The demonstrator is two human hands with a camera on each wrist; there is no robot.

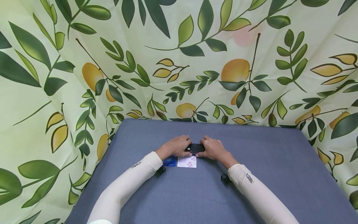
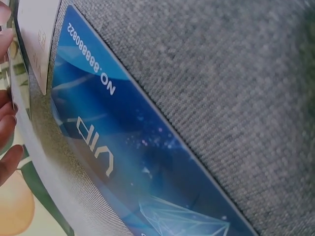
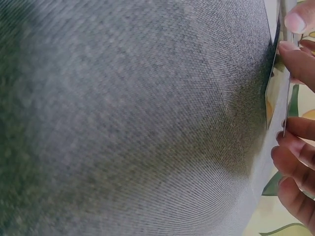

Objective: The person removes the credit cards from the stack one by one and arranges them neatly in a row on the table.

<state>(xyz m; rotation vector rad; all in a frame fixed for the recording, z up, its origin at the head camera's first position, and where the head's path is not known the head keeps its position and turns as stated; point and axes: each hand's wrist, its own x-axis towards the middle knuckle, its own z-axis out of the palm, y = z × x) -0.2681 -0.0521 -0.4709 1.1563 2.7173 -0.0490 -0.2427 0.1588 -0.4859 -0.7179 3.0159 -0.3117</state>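
A black card [image 1: 196, 149] with light lettering is pinched at its two ends, by my left hand [image 1: 176, 147] on one side and my right hand [image 1: 214, 148] on the other. The right wrist view shows this card edge-on between the fingers [image 3: 298, 64]. Just below it on the table lies a white card [image 1: 186, 162] with pink flowers. Beside that, partly under the left wrist, is a blue VIP card [image 1: 169, 161]; its number and crystal design fill the left wrist view. Only a few fingertips [image 2: 7, 125] of a hand show there, at the left edge.
A grey cloth-covered table [image 1: 190, 193] spreads under both arms. Behind and to the sides hangs a curtain [image 1: 173, 71] printed with leaves and fruit. Dark wrist-worn pieces [image 1: 225, 178] show beneath the forearms.
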